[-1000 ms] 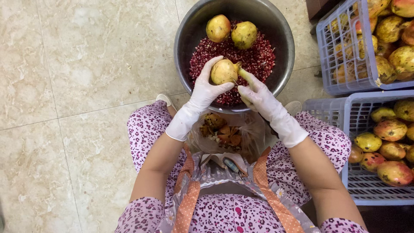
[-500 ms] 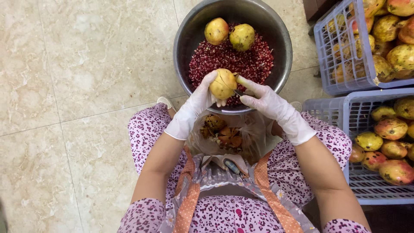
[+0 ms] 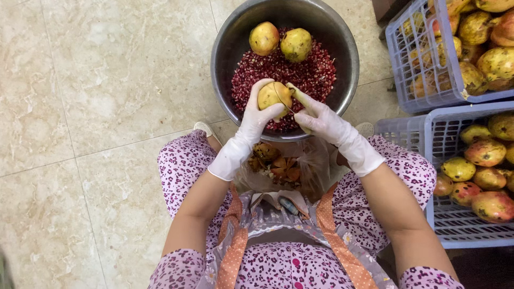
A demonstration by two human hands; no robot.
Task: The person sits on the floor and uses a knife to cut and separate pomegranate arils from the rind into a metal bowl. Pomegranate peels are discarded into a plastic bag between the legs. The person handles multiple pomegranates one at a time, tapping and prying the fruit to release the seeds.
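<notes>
My left hand [image 3: 256, 119], in a white glove, holds a yellowish pomegranate [image 3: 273, 96] over the near rim of a round metal bowl [image 3: 227, 43]. My right hand [image 3: 320, 116], also gloved, grips a small knife [image 3: 285, 99] whose thin blade lies against the fruit's right side. The bowl holds a heap of dark red seeds [image 3: 284, 72] and two whole pomegranates, one [image 3: 264, 38] beside the other [image 3: 296, 44], at its far side.
A clear plastic bag [image 3: 278, 166] with brown peel scraps sits between my knees. At right stand two lilac plastic crates, the far crate [image 3: 412, 64] and the near crate [image 3: 450, 225], both holding several pomegranates. Beige tiled floor [image 3: 96, 107] spreads to the left.
Both hands have stayed over the bowl's near rim while the fruit has been turned in my left hand; the blade now rests on its right side.
</notes>
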